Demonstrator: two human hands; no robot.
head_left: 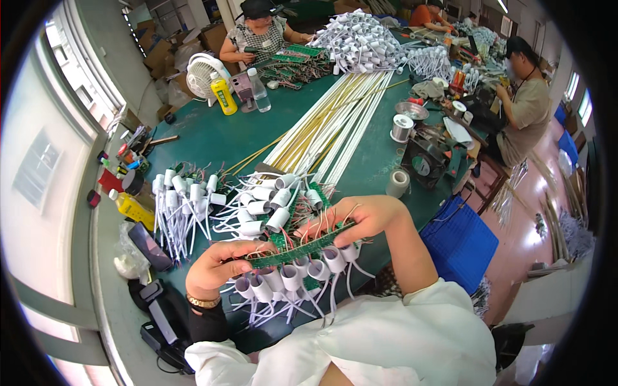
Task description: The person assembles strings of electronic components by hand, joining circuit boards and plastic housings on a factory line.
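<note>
Between my two hands is a long green circuit board strip (299, 253), held tilted above the near edge of the table. My left hand (219, 262) pinches its left end, thumb toward me. My right hand (360, 219) grips the right end, with its fingers partly behind the board among thin wires. A row of white cylindrical sockets (291, 276) with white cables hangs below the strip toward me. Just beyond it lies a heap of similar white sockets (261, 206) with green boards. To the left, another bunch of white sockets (187, 199) rests with its cables trailing.
White and yellow rods (335, 122) run across the green table (206, 135) toward a big socket pile (357, 42). Solder spools (402, 128), a fan (205, 76), bottles (223, 93) and a phone (150, 246) stand around. Co-workers (524, 103) sit at the far and right sides. A blue crate (460, 241) is at right.
</note>
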